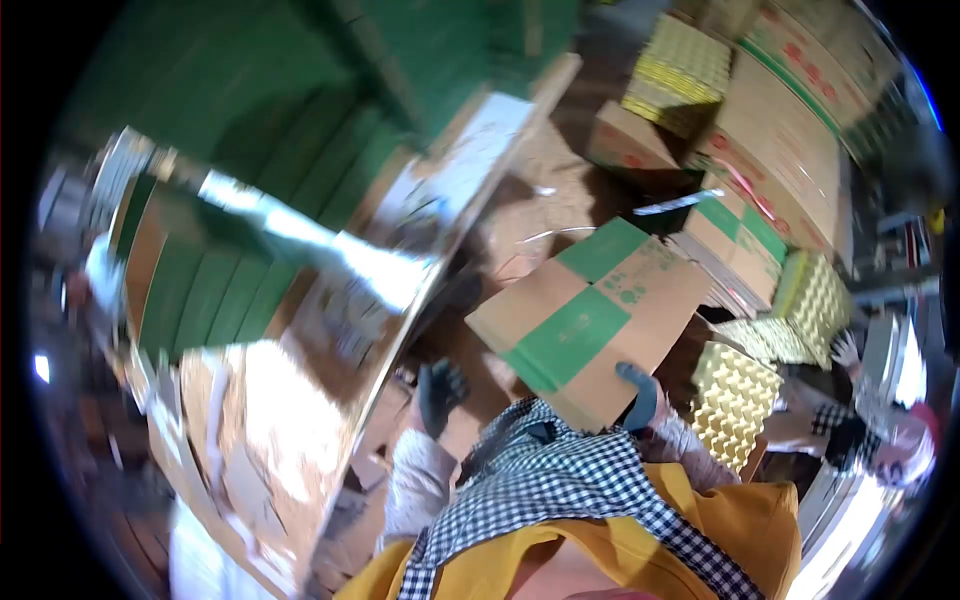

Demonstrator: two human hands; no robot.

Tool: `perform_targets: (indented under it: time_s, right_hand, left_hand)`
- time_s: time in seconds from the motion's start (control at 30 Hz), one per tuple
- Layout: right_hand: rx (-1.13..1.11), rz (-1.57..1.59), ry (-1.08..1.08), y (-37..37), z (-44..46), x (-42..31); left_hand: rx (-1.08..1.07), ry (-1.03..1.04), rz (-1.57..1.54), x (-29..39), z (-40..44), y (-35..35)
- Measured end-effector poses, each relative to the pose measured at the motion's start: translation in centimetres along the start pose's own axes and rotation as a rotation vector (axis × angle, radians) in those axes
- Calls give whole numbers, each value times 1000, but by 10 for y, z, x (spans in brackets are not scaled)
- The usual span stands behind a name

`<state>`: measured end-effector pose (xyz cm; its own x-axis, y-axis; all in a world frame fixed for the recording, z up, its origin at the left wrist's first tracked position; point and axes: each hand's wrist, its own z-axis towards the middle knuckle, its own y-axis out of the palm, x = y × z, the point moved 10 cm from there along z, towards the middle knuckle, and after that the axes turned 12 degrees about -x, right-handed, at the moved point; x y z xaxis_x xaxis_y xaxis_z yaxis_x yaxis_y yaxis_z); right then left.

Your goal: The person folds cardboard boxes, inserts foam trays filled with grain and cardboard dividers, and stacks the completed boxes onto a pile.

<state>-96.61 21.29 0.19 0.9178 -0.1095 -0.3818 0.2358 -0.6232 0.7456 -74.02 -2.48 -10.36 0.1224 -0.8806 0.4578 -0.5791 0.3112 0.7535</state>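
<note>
A flat brown cardboard piece [655,310] with green blocks printed on it is tilted in front of my body. My right hand [640,395], in a dark glove, grips its near edge, the thumb on top and the other fingers partly hidden. Also in a dark glove, my left hand [441,390] is apart from the cardboard, to its left, holding nothing, with its fingers spread a little. Yellow egg trays [735,405] stand just right of my right hand.
A wooden table [375,405] on the left carries stacks of green cardboard [215,290]. Large cartons [775,140] and more yellow trays [680,65] stand at the upper right. Another person [880,440] is at the far right, one gloved hand near the trays.
</note>
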Motion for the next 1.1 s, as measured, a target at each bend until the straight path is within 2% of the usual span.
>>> perform_targets:
  time_s: [0.07,0.1,0.17,0.2,0.23,0.27,0.3,0.37,0.4,0.47,0.5,0.53,0.57,0.6,0.63,0.67,0.73,0.77,0.8,0.87,0.93,0.97,1.0,1.03,1.07,1.1]
  right_hand:
    - [-31,-238,212,-11,8,88]
    - [-305,-566,-21,2,10,102]
    - [-722,-1122,-376,63,2,133]
    - [-815,-1196,-397,79,1,155]
    - [-882,-1229,-387,90,0,174]
    - [-861,-1200,-256,100,5,191]
    - [-830,-1172,-130,110,10,207]
    - [-726,-963,-43,165,3,222]
    - [-651,-1114,110,192,4,240]
    - [-940,-1231,241,313,-2,306]
    - [-1091,-1275,296,372,-8,337]
    - [-1249,-1251,298,404,8,367]
    - [-1286,-1474,374,438,15,399]
    - [-1462,-1732,133,450,66,429]
    - [-1516,-1794,309,469,82,472]
    - [-1566,-1846,491,485,98,512]
    - [-1697,-1953,320,504,157,582]
    - [-1631,-2066,285,485,180,604]
    - [-1565,-2179,244,465,203,623]
    - [-1431,-2390,122,443,241,653]
    - [-1270,-2559,-12,441,264,670]
    - [-1186,-2342,-116,452,270,660]
    - [-1094,-2129,-202,459,272,642]
    - [-892,-2136,-245,452,284,628]
    - [-691,-2134,-283,443,296,613]
    - [-685,-2056,-188,415,327,619]
  left_hand:
    - [-708,49,-343,50,-30,10]
    - [-457,142,-98,70,-45,-40]
    - [-95,240,361,104,-105,-105]
    - [-4,231,615,132,-144,-114]
    - [-118,307,672,155,-195,-99]
    - [-126,474,664,174,-245,-88]
    - [-54,521,747,183,-281,-90]
    - [122,641,869,187,-366,-97]
    - [222,730,826,185,-403,-115]
    - [28,738,134,116,-433,-193]
    - [100,818,62,105,-455,-196]
    - [268,861,83,89,-468,-207]
    - [427,900,108,78,-477,-217]
    - [584,933,135,71,-483,-223]
    - [584,1087,53,72,-486,-214]
    - [638,1065,26,70,-482,-217]
    - [706,915,-121,62,-460,-259]
    - [775,713,25,53,-446,-299]
    - [779,356,38,32,-435,-329]
    - [687,-39,463,45,-438,-335]
    - [885,343,514,118,-510,-305]
    - [1023,512,373,95,-529,-378]
    - [1225,665,305,106,-566,-404]
    - [1421,817,355,116,-600,-437]
    - [1592,567,600,168,-633,-405]
    - [1762,308,762,206,-651,-390]
